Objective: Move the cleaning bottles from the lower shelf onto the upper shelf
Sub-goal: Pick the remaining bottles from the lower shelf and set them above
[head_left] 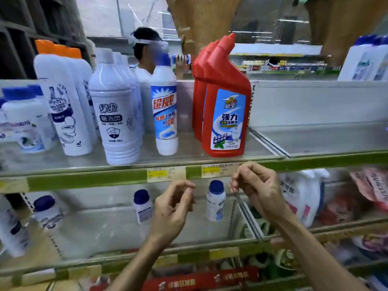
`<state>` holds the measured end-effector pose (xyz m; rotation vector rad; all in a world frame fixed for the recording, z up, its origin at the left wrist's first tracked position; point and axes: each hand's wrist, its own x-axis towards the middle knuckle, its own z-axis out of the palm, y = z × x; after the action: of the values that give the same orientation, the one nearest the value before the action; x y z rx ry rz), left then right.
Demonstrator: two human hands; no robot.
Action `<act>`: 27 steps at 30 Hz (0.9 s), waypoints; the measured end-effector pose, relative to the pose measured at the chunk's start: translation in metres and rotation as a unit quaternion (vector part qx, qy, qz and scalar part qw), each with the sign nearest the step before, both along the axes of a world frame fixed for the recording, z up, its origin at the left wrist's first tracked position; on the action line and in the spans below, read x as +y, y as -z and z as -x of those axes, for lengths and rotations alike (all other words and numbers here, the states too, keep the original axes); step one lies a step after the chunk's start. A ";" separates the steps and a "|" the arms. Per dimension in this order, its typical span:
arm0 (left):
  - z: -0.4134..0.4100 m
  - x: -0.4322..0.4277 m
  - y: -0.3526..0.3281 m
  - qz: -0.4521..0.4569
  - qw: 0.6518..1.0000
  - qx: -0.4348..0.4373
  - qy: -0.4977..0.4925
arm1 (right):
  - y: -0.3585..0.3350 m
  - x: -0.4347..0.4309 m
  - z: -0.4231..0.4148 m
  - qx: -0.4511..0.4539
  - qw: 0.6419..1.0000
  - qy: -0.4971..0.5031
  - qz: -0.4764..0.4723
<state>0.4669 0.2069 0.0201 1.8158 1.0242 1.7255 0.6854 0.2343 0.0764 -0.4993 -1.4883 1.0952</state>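
Left hand (pixel 171 208) and right hand (pixel 257 185) hover empty, fingers loosely curled; the next move is likely grasping the small white blue-capped plastic bottle (pixel 215 203).

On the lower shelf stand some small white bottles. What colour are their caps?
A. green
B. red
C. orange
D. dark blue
D: the small bottles on the lower shelf all have dark blue caps; orange and red show only on the upper shelf.
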 end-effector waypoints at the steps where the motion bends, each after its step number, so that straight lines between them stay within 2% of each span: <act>1: -0.007 0.001 0.005 0.016 1.000 -0.004 -0.009 | 0.007 0.000 -0.010 -0.010 1.000 -0.002 0.015; 7: -0.051 0.007 0.021 0.085 0.994 -0.047 -0.045 | 0.031 0.010 -0.047 -0.036 0.997 -0.028 0.060; 11: -0.063 0.015 0.030 0.119 0.989 -0.063 -0.063 | 0.045 0.028 -0.055 -0.107 0.991 -0.030 0.069; 17: -0.065 0.059 0.094 0.245 0.960 0.000 -0.137 | 0.113 0.097 -0.044 -0.247 0.960 0.063 0.115; 22: -0.070 0.110 0.162 0.352 0.925 0.082 -0.119 | 0.161 0.154 -0.027 -0.266 0.954 0.071 0.119; 27: -0.088 0.135 0.207 0.348 0.929 0.087 -0.091 | 0.192 0.174 -0.013 -0.267 0.959 0.030 0.090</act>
<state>0.5547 0.3423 -0.1866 1.4408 1.6611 1.0731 0.6989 0.4081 -0.1158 -1.0246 -1.8280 1.1033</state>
